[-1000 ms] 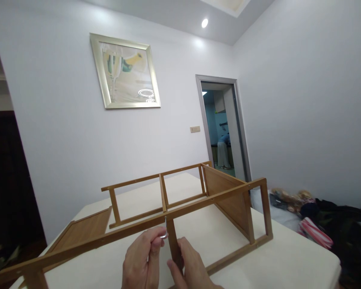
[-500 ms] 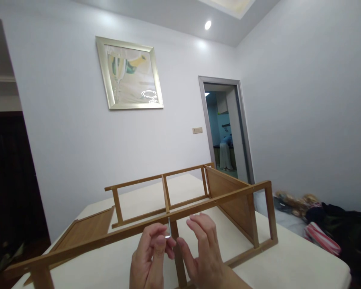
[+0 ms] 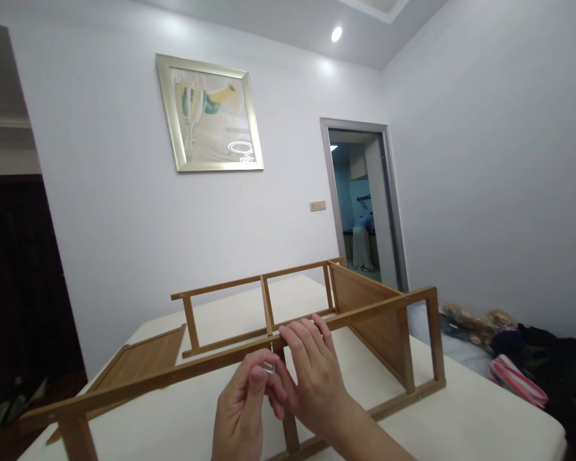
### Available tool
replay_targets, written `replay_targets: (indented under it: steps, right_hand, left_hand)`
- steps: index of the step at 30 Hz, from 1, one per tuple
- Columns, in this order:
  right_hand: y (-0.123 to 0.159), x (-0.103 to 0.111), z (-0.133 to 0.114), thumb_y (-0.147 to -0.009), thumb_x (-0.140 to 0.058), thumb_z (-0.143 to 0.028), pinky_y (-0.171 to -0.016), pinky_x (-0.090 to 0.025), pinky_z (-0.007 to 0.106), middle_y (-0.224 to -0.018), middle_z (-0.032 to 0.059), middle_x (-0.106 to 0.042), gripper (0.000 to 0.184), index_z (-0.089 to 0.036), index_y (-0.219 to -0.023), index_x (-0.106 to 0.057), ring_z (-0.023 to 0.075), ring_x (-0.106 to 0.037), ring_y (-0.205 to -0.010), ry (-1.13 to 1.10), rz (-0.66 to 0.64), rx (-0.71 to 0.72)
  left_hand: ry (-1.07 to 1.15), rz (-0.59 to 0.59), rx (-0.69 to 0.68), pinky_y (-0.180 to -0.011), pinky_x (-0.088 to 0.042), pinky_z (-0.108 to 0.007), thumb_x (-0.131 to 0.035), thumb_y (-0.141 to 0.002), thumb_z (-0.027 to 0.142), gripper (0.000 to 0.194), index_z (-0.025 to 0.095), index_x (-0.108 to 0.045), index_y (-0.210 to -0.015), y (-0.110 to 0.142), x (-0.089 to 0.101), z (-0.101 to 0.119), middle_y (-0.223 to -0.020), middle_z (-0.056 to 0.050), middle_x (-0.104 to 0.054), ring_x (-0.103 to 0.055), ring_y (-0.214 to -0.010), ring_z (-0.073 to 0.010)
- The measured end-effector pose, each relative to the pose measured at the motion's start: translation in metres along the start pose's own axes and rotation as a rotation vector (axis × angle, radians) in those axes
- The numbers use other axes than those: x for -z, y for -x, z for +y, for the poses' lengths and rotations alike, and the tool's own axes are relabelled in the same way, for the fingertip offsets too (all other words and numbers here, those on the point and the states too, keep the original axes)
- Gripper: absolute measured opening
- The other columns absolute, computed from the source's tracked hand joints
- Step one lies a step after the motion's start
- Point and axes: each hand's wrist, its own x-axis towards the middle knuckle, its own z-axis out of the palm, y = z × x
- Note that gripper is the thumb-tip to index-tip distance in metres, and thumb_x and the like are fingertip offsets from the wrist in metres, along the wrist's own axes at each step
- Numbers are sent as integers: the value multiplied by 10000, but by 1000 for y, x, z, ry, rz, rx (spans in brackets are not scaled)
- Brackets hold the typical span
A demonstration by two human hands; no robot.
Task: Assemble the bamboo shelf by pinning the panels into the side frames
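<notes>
A bamboo shelf frame [image 3: 379, 307] lies on its side on a white table [image 3: 461, 416]. My left hand [image 3: 244, 416] pinches a small metal hex key [image 3: 270, 366] set against the near top rail, where the upright post joins it. My right hand [image 3: 312, 374] rests on that rail just right of the key, fingers spread over the wood and thumb next to the key. A loose bamboo panel [image 3: 134, 362] lies flat at the frame's left end.
A framed picture [image 3: 210, 115] hangs on the far wall. An open doorway [image 3: 365, 205] at the back shows a person standing in another room. Dark clothes and striped fabric [image 3: 513, 378] lie in a heap at the right. A dark opening lies at the left.
My right hand left the upright post, rose open, and now lies over the top rail by the key. The left hand kept its hold on the hex key.
</notes>
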Motion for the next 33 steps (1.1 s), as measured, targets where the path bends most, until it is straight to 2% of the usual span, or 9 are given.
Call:
replay_targets:
  steps: [5,10,13,18,20,27,30,33]
  right_hand:
    - [0,4,1,-863,-554,-162,-1098,-325,536,-1140,127,-646,416,-143,-1274,-491,279,-561,-1128,-3,-13,7]
    - [0,7,-1,-862,-534,-167,-1092,-326,532,-1130,123,-642,403,-151,-1263,-493,276,-562,-1119,6,4,4]
    - [-2,9,-2,-864,-520,-166,-1083,-333,528,-1109,127,-642,377,-137,-1239,-502,272,-564,-1107,11,24,14]
    - [-5,11,-5,-859,-565,-180,-1085,-325,516,-1079,127,-653,363,-115,-1213,-516,271,-577,-1076,15,30,20]
    - [-4,12,-5,-858,-564,-185,-1090,-315,518,-1082,127,-654,366,-116,-1214,-516,275,-574,-1080,14,32,22]
    - [-4,15,-4,-868,-495,-188,-1090,-305,514,-1091,134,-650,363,-105,-1221,-508,276,-569,-1086,2,26,35]
    - [-5,16,-4,-870,-501,-196,-1084,-312,514,-1092,132,-650,362,-106,-1221,-508,275,-569,-1082,1,23,31]
    - [-4,15,-5,-868,-517,-194,-1085,-309,513,-1098,132,-650,365,-104,-1222,-508,275,-565,-1084,1,26,27]
  left_hand:
    - [59,-39,47,-514,-517,-257,-485,-928,513,379,166,-634,-964,-4,-3,6,-639,-16,-629,-596,-519,-132]
    - [16,-58,45,-519,-531,-256,-514,-915,508,367,164,-641,-934,-3,-5,16,-662,-17,-637,-607,-515,-129]
    - [-63,13,35,-509,-546,-254,-563,-882,515,367,162,-665,-890,-2,-6,22,-667,-23,-664,-616,-506,-132]
    - [-207,249,23,-486,-547,-218,-663,-807,500,324,179,-710,-820,2,-13,35,-620,-8,-695,-622,-476,-126]
    - [-236,287,3,-509,-563,-218,-669,-800,492,310,186,-717,-790,4,-16,40,-629,-9,-709,-649,-502,-135]
    - [-240,264,-128,-569,-592,-216,-762,-715,415,230,192,-743,-767,7,-20,38,-679,-10,-743,-673,-525,-139]
    - [-266,242,-113,-571,-591,-211,-761,-720,396,209,191,-745,-758,5,-17,37,-649,-8,-734,-670,-521,-139]
    - [-240,156,-86,-553,-591,-213,-751,-739,369,192,179,-740,-767,2,-12,36,-617,-17,-725,-676,-519,-148]
